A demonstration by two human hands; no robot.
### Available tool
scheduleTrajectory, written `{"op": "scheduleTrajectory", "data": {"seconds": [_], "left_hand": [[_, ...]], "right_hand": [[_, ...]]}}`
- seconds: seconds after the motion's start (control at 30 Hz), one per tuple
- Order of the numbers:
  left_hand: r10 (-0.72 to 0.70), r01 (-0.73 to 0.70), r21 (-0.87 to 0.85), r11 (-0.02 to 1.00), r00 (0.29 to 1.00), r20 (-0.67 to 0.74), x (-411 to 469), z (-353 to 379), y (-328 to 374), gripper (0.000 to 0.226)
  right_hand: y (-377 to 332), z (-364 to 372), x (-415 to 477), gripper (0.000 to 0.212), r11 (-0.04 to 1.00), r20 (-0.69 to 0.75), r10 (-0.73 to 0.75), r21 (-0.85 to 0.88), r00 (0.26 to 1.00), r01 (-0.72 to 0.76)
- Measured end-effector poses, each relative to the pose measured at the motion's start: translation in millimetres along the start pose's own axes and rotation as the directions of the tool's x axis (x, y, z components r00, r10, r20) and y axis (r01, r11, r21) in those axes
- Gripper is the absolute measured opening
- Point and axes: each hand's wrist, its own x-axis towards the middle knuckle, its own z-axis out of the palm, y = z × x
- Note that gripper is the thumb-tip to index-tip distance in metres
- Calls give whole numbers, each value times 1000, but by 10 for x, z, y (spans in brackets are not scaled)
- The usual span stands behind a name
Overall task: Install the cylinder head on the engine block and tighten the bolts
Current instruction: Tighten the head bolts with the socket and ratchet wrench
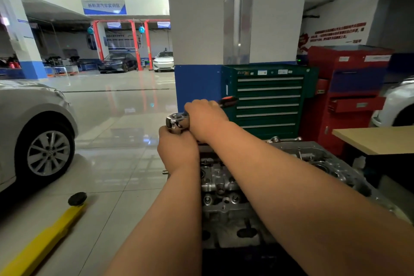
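Gripping ratchet [177, 120] over cylinder head [221, 186]

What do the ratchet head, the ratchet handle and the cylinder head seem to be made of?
Ratchet head: chromed steel, probably; mirror-bright with sharp reflections.
Ratchet handle: plastic or rubber, it seems; orange and black, matt, though blurred.
Cylinder head: cast aluminium, likely; dull grey, rough-looking surface with brighter machined spots.

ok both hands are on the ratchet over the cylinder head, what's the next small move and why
Probably swing the ratchet handle through a short arc with the right hand while the left hand steadies the chrome ratchet head from below. Both hands grip the tool above the cylinder head; the bolt is hidden behind them.
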Motion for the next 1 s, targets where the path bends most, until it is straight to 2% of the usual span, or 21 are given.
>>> {"op": "scheduleTrajectory", "data": {"seconds": [0.1,0.2,0.23,0.3,0.33,0.4,0.47,0.53,0.6,0.67,0.77,0.83,0.9,0.97,1.0], "left_hand": [[-18,18,-62,998,1000,-12,75,5,-59,11],[113,-115,7,993,984,139,147,57,-197,12],[151,-160,45,986,976,158,148,50,-209,14],[167,-184,130,974,978,128,139,36,-193,1],[136,-150,155,977,986,97,128,32,-167,10],[52,-64,164,984,996,71,100,28,-81,22],[14,-21,145,989,999,49,70,19,-21,21],[6,-11,116,993,999,44,41,1,-4,10],[19,-22,86,996,999,41,14,-18,3,9],[31,-32,66,997,999,30,-60,-28,29,7],[7,-2,-83,997,999,52,-160,-70,32,22],[11,12,-199,980,993,116,-154,-100,2,20],[33,-14,-147,989,991,126,-92,-121,-36,3],[39,-37,-25,999,995,95,-19,-87,-14,24],[44,-47,32,998,995,91,0,-58,6,27]], "right_hand": [[-188,-126,-94,45,982,108,124,-155,986,-107],[-364,-88,-408,47,974,49,104,-206,993,-92],[-397,-57,-457,46,979,-7,60,-193,998,-60],[-344,-32,-396,47,989,-112,40,-137,993,-55],[-282,-45,-329,48,995,-127,51,-77,991,-62],[-99,-47,-175,52,996,-40,-6,92,999,10],[110,-61,-88,60,967,42,-124,230,991,111],[279,-47,-58,61,971,82,-148,199,986,129],[338,-19,-50,52,994,81,-103,35,991,100],[278,-1,-89,45,996,72,-2,-88,997,8],[7,-48,-284,55,979,107,189,-97,976,-179],[-163,-7,-412,55,979,14,178,-104,984,-176],[-261,47,-535,54,983,-95,136,-108,986,-146],[-158,102,-474,50,985,-154,136,-82,979,-150],[-49,111,-398,45,988,-165,136,-50,977,-146]]}}
